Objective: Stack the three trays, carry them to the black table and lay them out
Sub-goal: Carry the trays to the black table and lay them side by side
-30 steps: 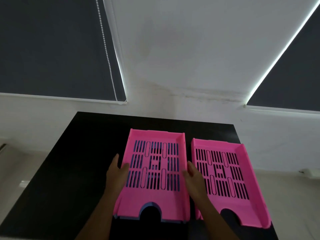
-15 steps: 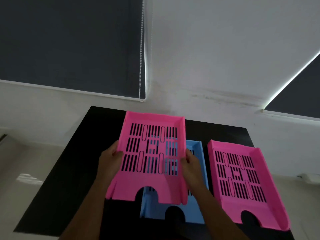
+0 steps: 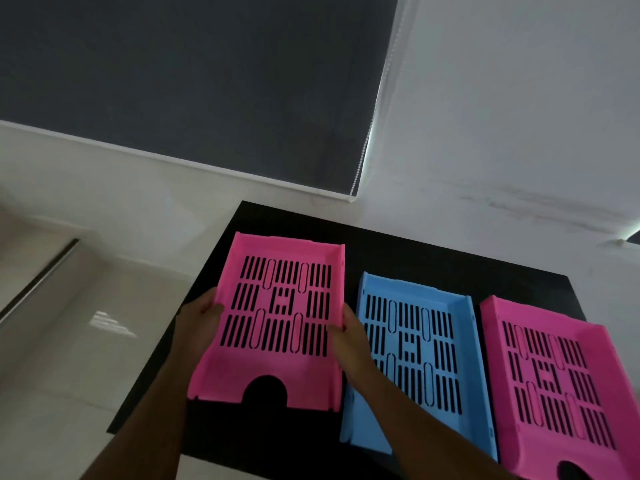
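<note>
I see my left hand [image 3: 199, 318] and right hand [image 3: 349, 336] closed on the long side walls of a pink tray [image 3: 277, 327], fingers curled under its edges, over the black counter [image 3: 433, 268]. Its long axis runs away from me, the notched end nearest. Just right of my right fingers lies the blue tray [image 3: 415, 358], then another pink tray [image 3: 561, 382], both aligned likewise. No readable writing shows.

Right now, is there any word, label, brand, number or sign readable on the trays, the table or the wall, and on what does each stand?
None can be read.
Left pink tray, held by the left hand and right hand: only slots, no text.
Blue tray: no text.
Right pink tray: no text.
Black table, blind, wall: no print or sign.
</note>
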